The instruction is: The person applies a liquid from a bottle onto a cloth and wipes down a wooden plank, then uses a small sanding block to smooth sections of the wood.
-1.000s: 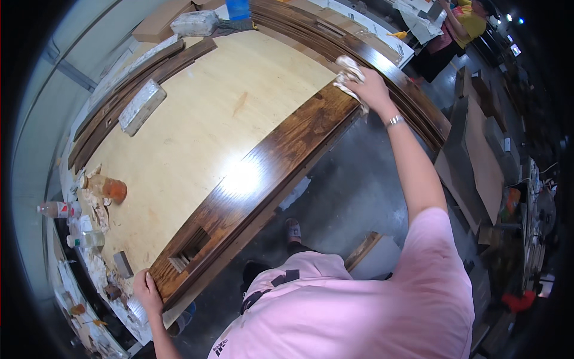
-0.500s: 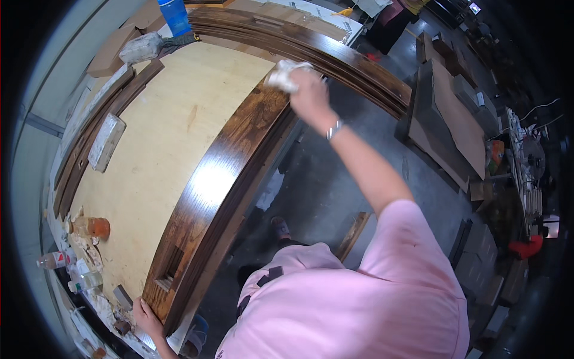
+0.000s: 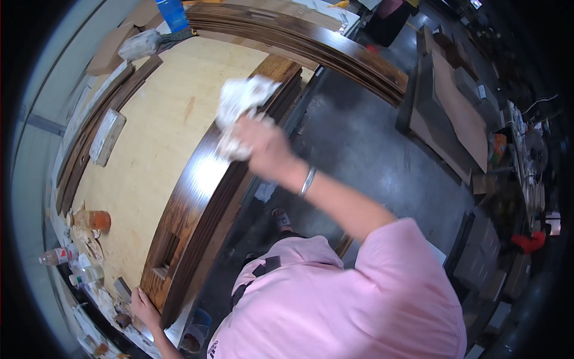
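Right hand: the right hand [image 3: 266, 143] is reaching out over the workbench with its fingers closed around a white rag [image 3: 239, 110], bunching it and pressing it down on the wood.
Rag: the white rag is lying crumpled on the top face of the dark curved board [image 3: 203, 185], near the board's far end, with part of it sticking out past the knuckles.
Left hand: the left hand [image 3: 145, 308] is resting at the near end of the dark curved board, down by the bench edge; its fingers are curling over the wood, though how firmly they are gripping I cannot tell.
Board: the dark curved board is lying along the right-hand edge of the pale plywood sheet [image 3: 143, 149], shining wet where the light is hitting it just beside the rag, and showing a square notch close to the left hand.
Bench left side: an orange cup [image 3: 95, 220] is standing on the plywood, and clear plastic bottles [image 3: 57, 256] are lying just beside it among scraps.
Far end: a blue container [image 3: 173, 13] is standing beyond the plywood, and another dark curved strip [image 3: 335, 51] is running across behind the rag.
Person: a pink shirt [image 3: 347, 299] is filling the lower part of the view, and a metal bracelet [image 3: 307, 181] is sitting on the right wrist.
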Action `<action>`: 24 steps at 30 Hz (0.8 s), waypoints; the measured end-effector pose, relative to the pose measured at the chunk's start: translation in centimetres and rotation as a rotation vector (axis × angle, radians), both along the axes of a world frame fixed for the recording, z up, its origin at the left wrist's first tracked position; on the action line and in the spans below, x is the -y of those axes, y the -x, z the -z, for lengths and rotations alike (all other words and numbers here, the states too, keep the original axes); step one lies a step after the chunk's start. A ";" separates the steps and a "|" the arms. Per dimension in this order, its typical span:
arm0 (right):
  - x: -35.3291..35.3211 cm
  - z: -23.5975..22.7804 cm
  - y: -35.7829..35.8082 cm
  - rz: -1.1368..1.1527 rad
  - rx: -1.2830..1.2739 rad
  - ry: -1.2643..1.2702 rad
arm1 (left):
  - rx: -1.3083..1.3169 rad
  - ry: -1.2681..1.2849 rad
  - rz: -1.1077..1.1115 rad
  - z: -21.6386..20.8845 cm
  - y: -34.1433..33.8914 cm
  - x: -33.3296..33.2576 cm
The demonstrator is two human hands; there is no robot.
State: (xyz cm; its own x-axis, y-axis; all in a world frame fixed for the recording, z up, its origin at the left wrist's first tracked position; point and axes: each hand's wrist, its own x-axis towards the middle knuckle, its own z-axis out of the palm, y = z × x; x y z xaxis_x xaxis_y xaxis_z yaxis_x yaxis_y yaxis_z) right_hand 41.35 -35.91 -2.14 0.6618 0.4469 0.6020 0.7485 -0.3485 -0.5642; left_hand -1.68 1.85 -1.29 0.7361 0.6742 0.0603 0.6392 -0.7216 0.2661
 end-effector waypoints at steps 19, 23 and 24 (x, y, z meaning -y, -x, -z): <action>-11.8 -3.8 21.9 -0.859 -1.199 -0.394 | 0.732 0.779 0.271 -3.0 -7.8 14.7; -5.1 -3.6 18.6 -0.713 -1.067 -0.184 | 0.587 1.146 0.279 -2.0 -9.1 17.1; -2.8 -3.9 17.1 -0.616 -1.029 -0.151 | 0.567 1.213 0.275 -2.1 -9.8 18.6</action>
